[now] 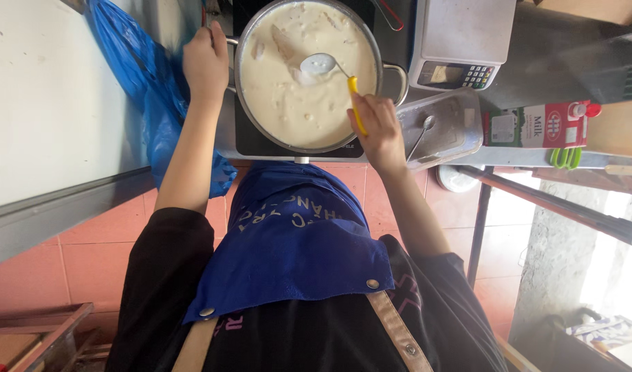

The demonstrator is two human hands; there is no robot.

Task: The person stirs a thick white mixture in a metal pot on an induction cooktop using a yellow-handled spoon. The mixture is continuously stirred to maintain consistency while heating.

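**Creamy pot mid-stir, ladle lifted at the surface**

The white wall panel (pixel 47 96) fills the 9 o'clock side of the view, with a crumpled blue plastic bag (pixel 151 96) hanging against it. Below, at 6 o'clock, the person's blue cloth apron (pixel 295 255) with tan straps covers a black shirt above a floor of reddish tiles (pixel 89 255).

At 12 o'clock stands the large round steel pot (pixel 241 89) on a black flat cooktop (pixel 261 141). It is filled nearly to the rim with a pale cream-coloured liquid (pixel 288 96); a few soft lumps break the surface toward the far edge. Judging by the smooth, even colour, the mixing looks well advanced, though the lumps suggest the stirring is not finished.

At 2 o'clock sits a grey digital kitchen scale (pixel 460 41); just below it lies a rectangular metal tray (pixel 460 120) with a small spoon in it. A red-and-white milk carton (pixel 540 125) lies on its side at 3 o'clock.

The left hand (pixel 206 62) is closed about the pot's near-side handle, steadying it. The right hand (pixel 378 124) is wrapped around the yellow grip of a steel ladle (pixel 319 65), whose bowl rests at the liquid's surface near the pot's centre, coated in cream.
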